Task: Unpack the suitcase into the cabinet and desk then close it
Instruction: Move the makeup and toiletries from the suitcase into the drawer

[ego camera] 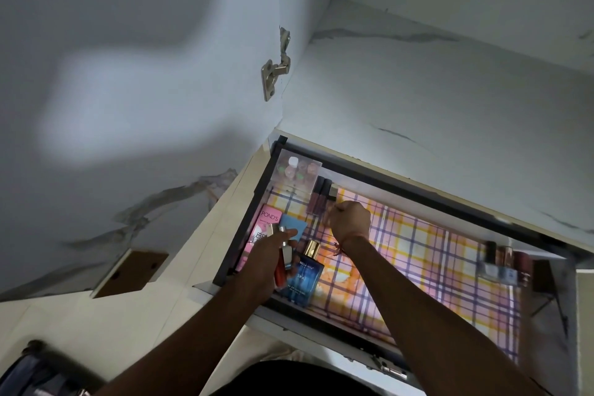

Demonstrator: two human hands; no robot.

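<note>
Open drawer (501, 212), plaid liner (427, 254), left grip (270, 254) holding small bottles (284, 259), right grip (348, 219) curled near lip glosses (318, 199)

The room is dim and has a cold blue-grey tone, and the brightest part is the checked liner (427, 254) inside the open drawer (324, 315), which shines pink and orange. On the cabinet door (128, 74) at the far left lies a soft pale patch of light with large blurred shadows around it. The wide lens bends straight lines near the edges, and the small bottles (501, 262) at the right side of the drawer are smeared by motion blur.
</note>
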